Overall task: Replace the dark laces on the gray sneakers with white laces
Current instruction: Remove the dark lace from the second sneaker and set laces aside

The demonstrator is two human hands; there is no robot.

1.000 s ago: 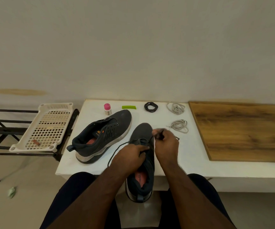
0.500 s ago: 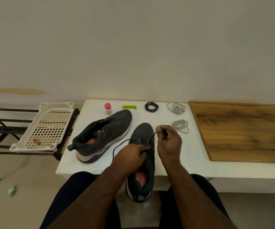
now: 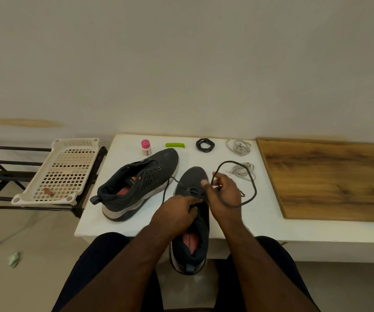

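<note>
Seen from the head camera, a seated person leans over a white table (image 3: 118, 221) with a gray sneaker (image 3: 192, 221) lying heel toward them, its heel hanging past the table's near edge. A second ago the right hand (image 3: 224, 197) pinched the dark lace (image 3: 252, 188) close to the shoe's toe; now a long loop of it swings free to the right, over the table. More lace has been pulled through the eyelets, so the unlacing looks well along on this shoe, though lace remains threaded near the toe.

The right hand pinches the lace between thumb and fingers. The left hand (image 3: 177, 212) presses down on the sneaker's tongue area, fingers curled over the upper, holding it steady. Another strand of the lace trails off the shoe's left side.

The sneaker is dark gray mesh with a pale sole and a reddish insole. The other sneaker (image 3: 141, 183) lies on its side just to the left, with no lace visible. Behind them, two bundles of white laces (image 3: 241, 171) wait, beside a coiled dark lace (image 3: 205, 145) near the wall.
</note>
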